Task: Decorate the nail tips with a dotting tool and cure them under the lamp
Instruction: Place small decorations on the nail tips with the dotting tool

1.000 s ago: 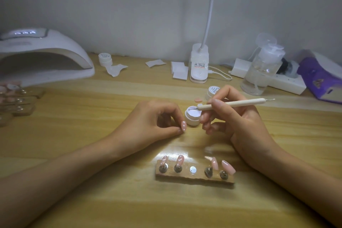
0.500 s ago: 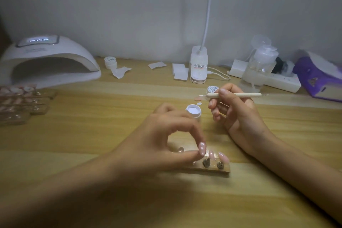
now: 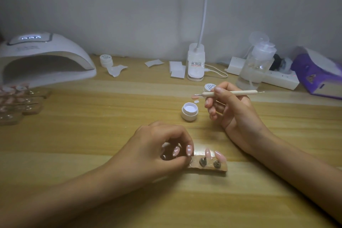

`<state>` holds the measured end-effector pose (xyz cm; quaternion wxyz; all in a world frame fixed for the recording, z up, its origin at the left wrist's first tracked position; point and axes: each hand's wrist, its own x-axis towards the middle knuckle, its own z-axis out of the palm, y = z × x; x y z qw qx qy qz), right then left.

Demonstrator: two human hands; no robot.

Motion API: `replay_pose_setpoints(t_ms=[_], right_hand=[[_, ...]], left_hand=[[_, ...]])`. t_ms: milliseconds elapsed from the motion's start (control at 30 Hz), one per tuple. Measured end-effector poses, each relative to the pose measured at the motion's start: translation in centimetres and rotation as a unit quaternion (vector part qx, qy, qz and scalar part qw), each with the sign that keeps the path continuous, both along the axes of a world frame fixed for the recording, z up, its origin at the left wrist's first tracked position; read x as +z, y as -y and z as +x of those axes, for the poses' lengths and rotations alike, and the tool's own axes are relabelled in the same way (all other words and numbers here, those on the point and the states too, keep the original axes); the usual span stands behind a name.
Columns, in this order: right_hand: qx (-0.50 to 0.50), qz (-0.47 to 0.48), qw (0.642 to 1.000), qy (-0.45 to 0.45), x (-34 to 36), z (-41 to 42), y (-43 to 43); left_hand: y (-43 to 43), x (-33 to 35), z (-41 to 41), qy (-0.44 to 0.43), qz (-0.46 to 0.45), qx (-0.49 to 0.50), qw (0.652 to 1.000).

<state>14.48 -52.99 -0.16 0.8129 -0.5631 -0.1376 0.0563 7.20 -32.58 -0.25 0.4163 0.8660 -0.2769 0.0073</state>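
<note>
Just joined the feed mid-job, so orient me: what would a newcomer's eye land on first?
At near centre, the left hand grips the left end of a wooden nail tip stand, pink nail tips standing at its right end. Just beyond, the right hand holds a dotting tool near an open white gel pot. Far left, the curing lamp shows a lit display.

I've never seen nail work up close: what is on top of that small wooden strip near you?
Two pink nail tips stand on metal studs at the right end of the wooden strip. The left hand lies curled over the rest, so whatever sits there is hidden.
</note>
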Motion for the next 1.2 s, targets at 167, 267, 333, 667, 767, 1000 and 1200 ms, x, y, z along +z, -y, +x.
replay_pose_setpoints(t_ms=[167, 267, 333, 667, 767, 1000, 1200], right_hand=[[-0.004, 0.000, 1.000, -0.006, -0.1, 0.1, 0.1], [-0.002, -0.001, 1.000, -0.002, -0.1, 0.1, 0.1], [0.000, -0.001, 1.000, -0.001, -0.1, 0.1, 0.2], [-0.005, -0.002, 1.000, -0.006, -0.2, 0.3, 0.1], [-0.006, 0.003, 1.000, -0.008, -0.1, 0.2, 0.0], [-0.007, 0.007, 1.000, -0.007, -0.1, 0.2, 0.0], [-0.012, 0.009, 1.000, -0.019, 0.0, 0.2, 0.1]], left_hand=[[-1.1, 0.3, 0.2, -0.030, 0.033, -0.024, 0.999], [-2.1, 0.7, 0.6, -0.054, 0.069, -0.040, 0.995], [-2.5, 0.9, 0.9, -0.079, 0.064, -0.042, 0.994], [-2.5, 1.8, 0.6, -0.061, 0.129, -0.053, 0.988], [-0.9, 2.0, -0.2, 0.012, 0.152, -0.028, 0.988], [1.8, 2.0, -1.5, 0.085, 0.178, 0.014, 0.980], [2.2, 2.3, -1.7, 0.090, 0.188, 0.022, 0.978]])
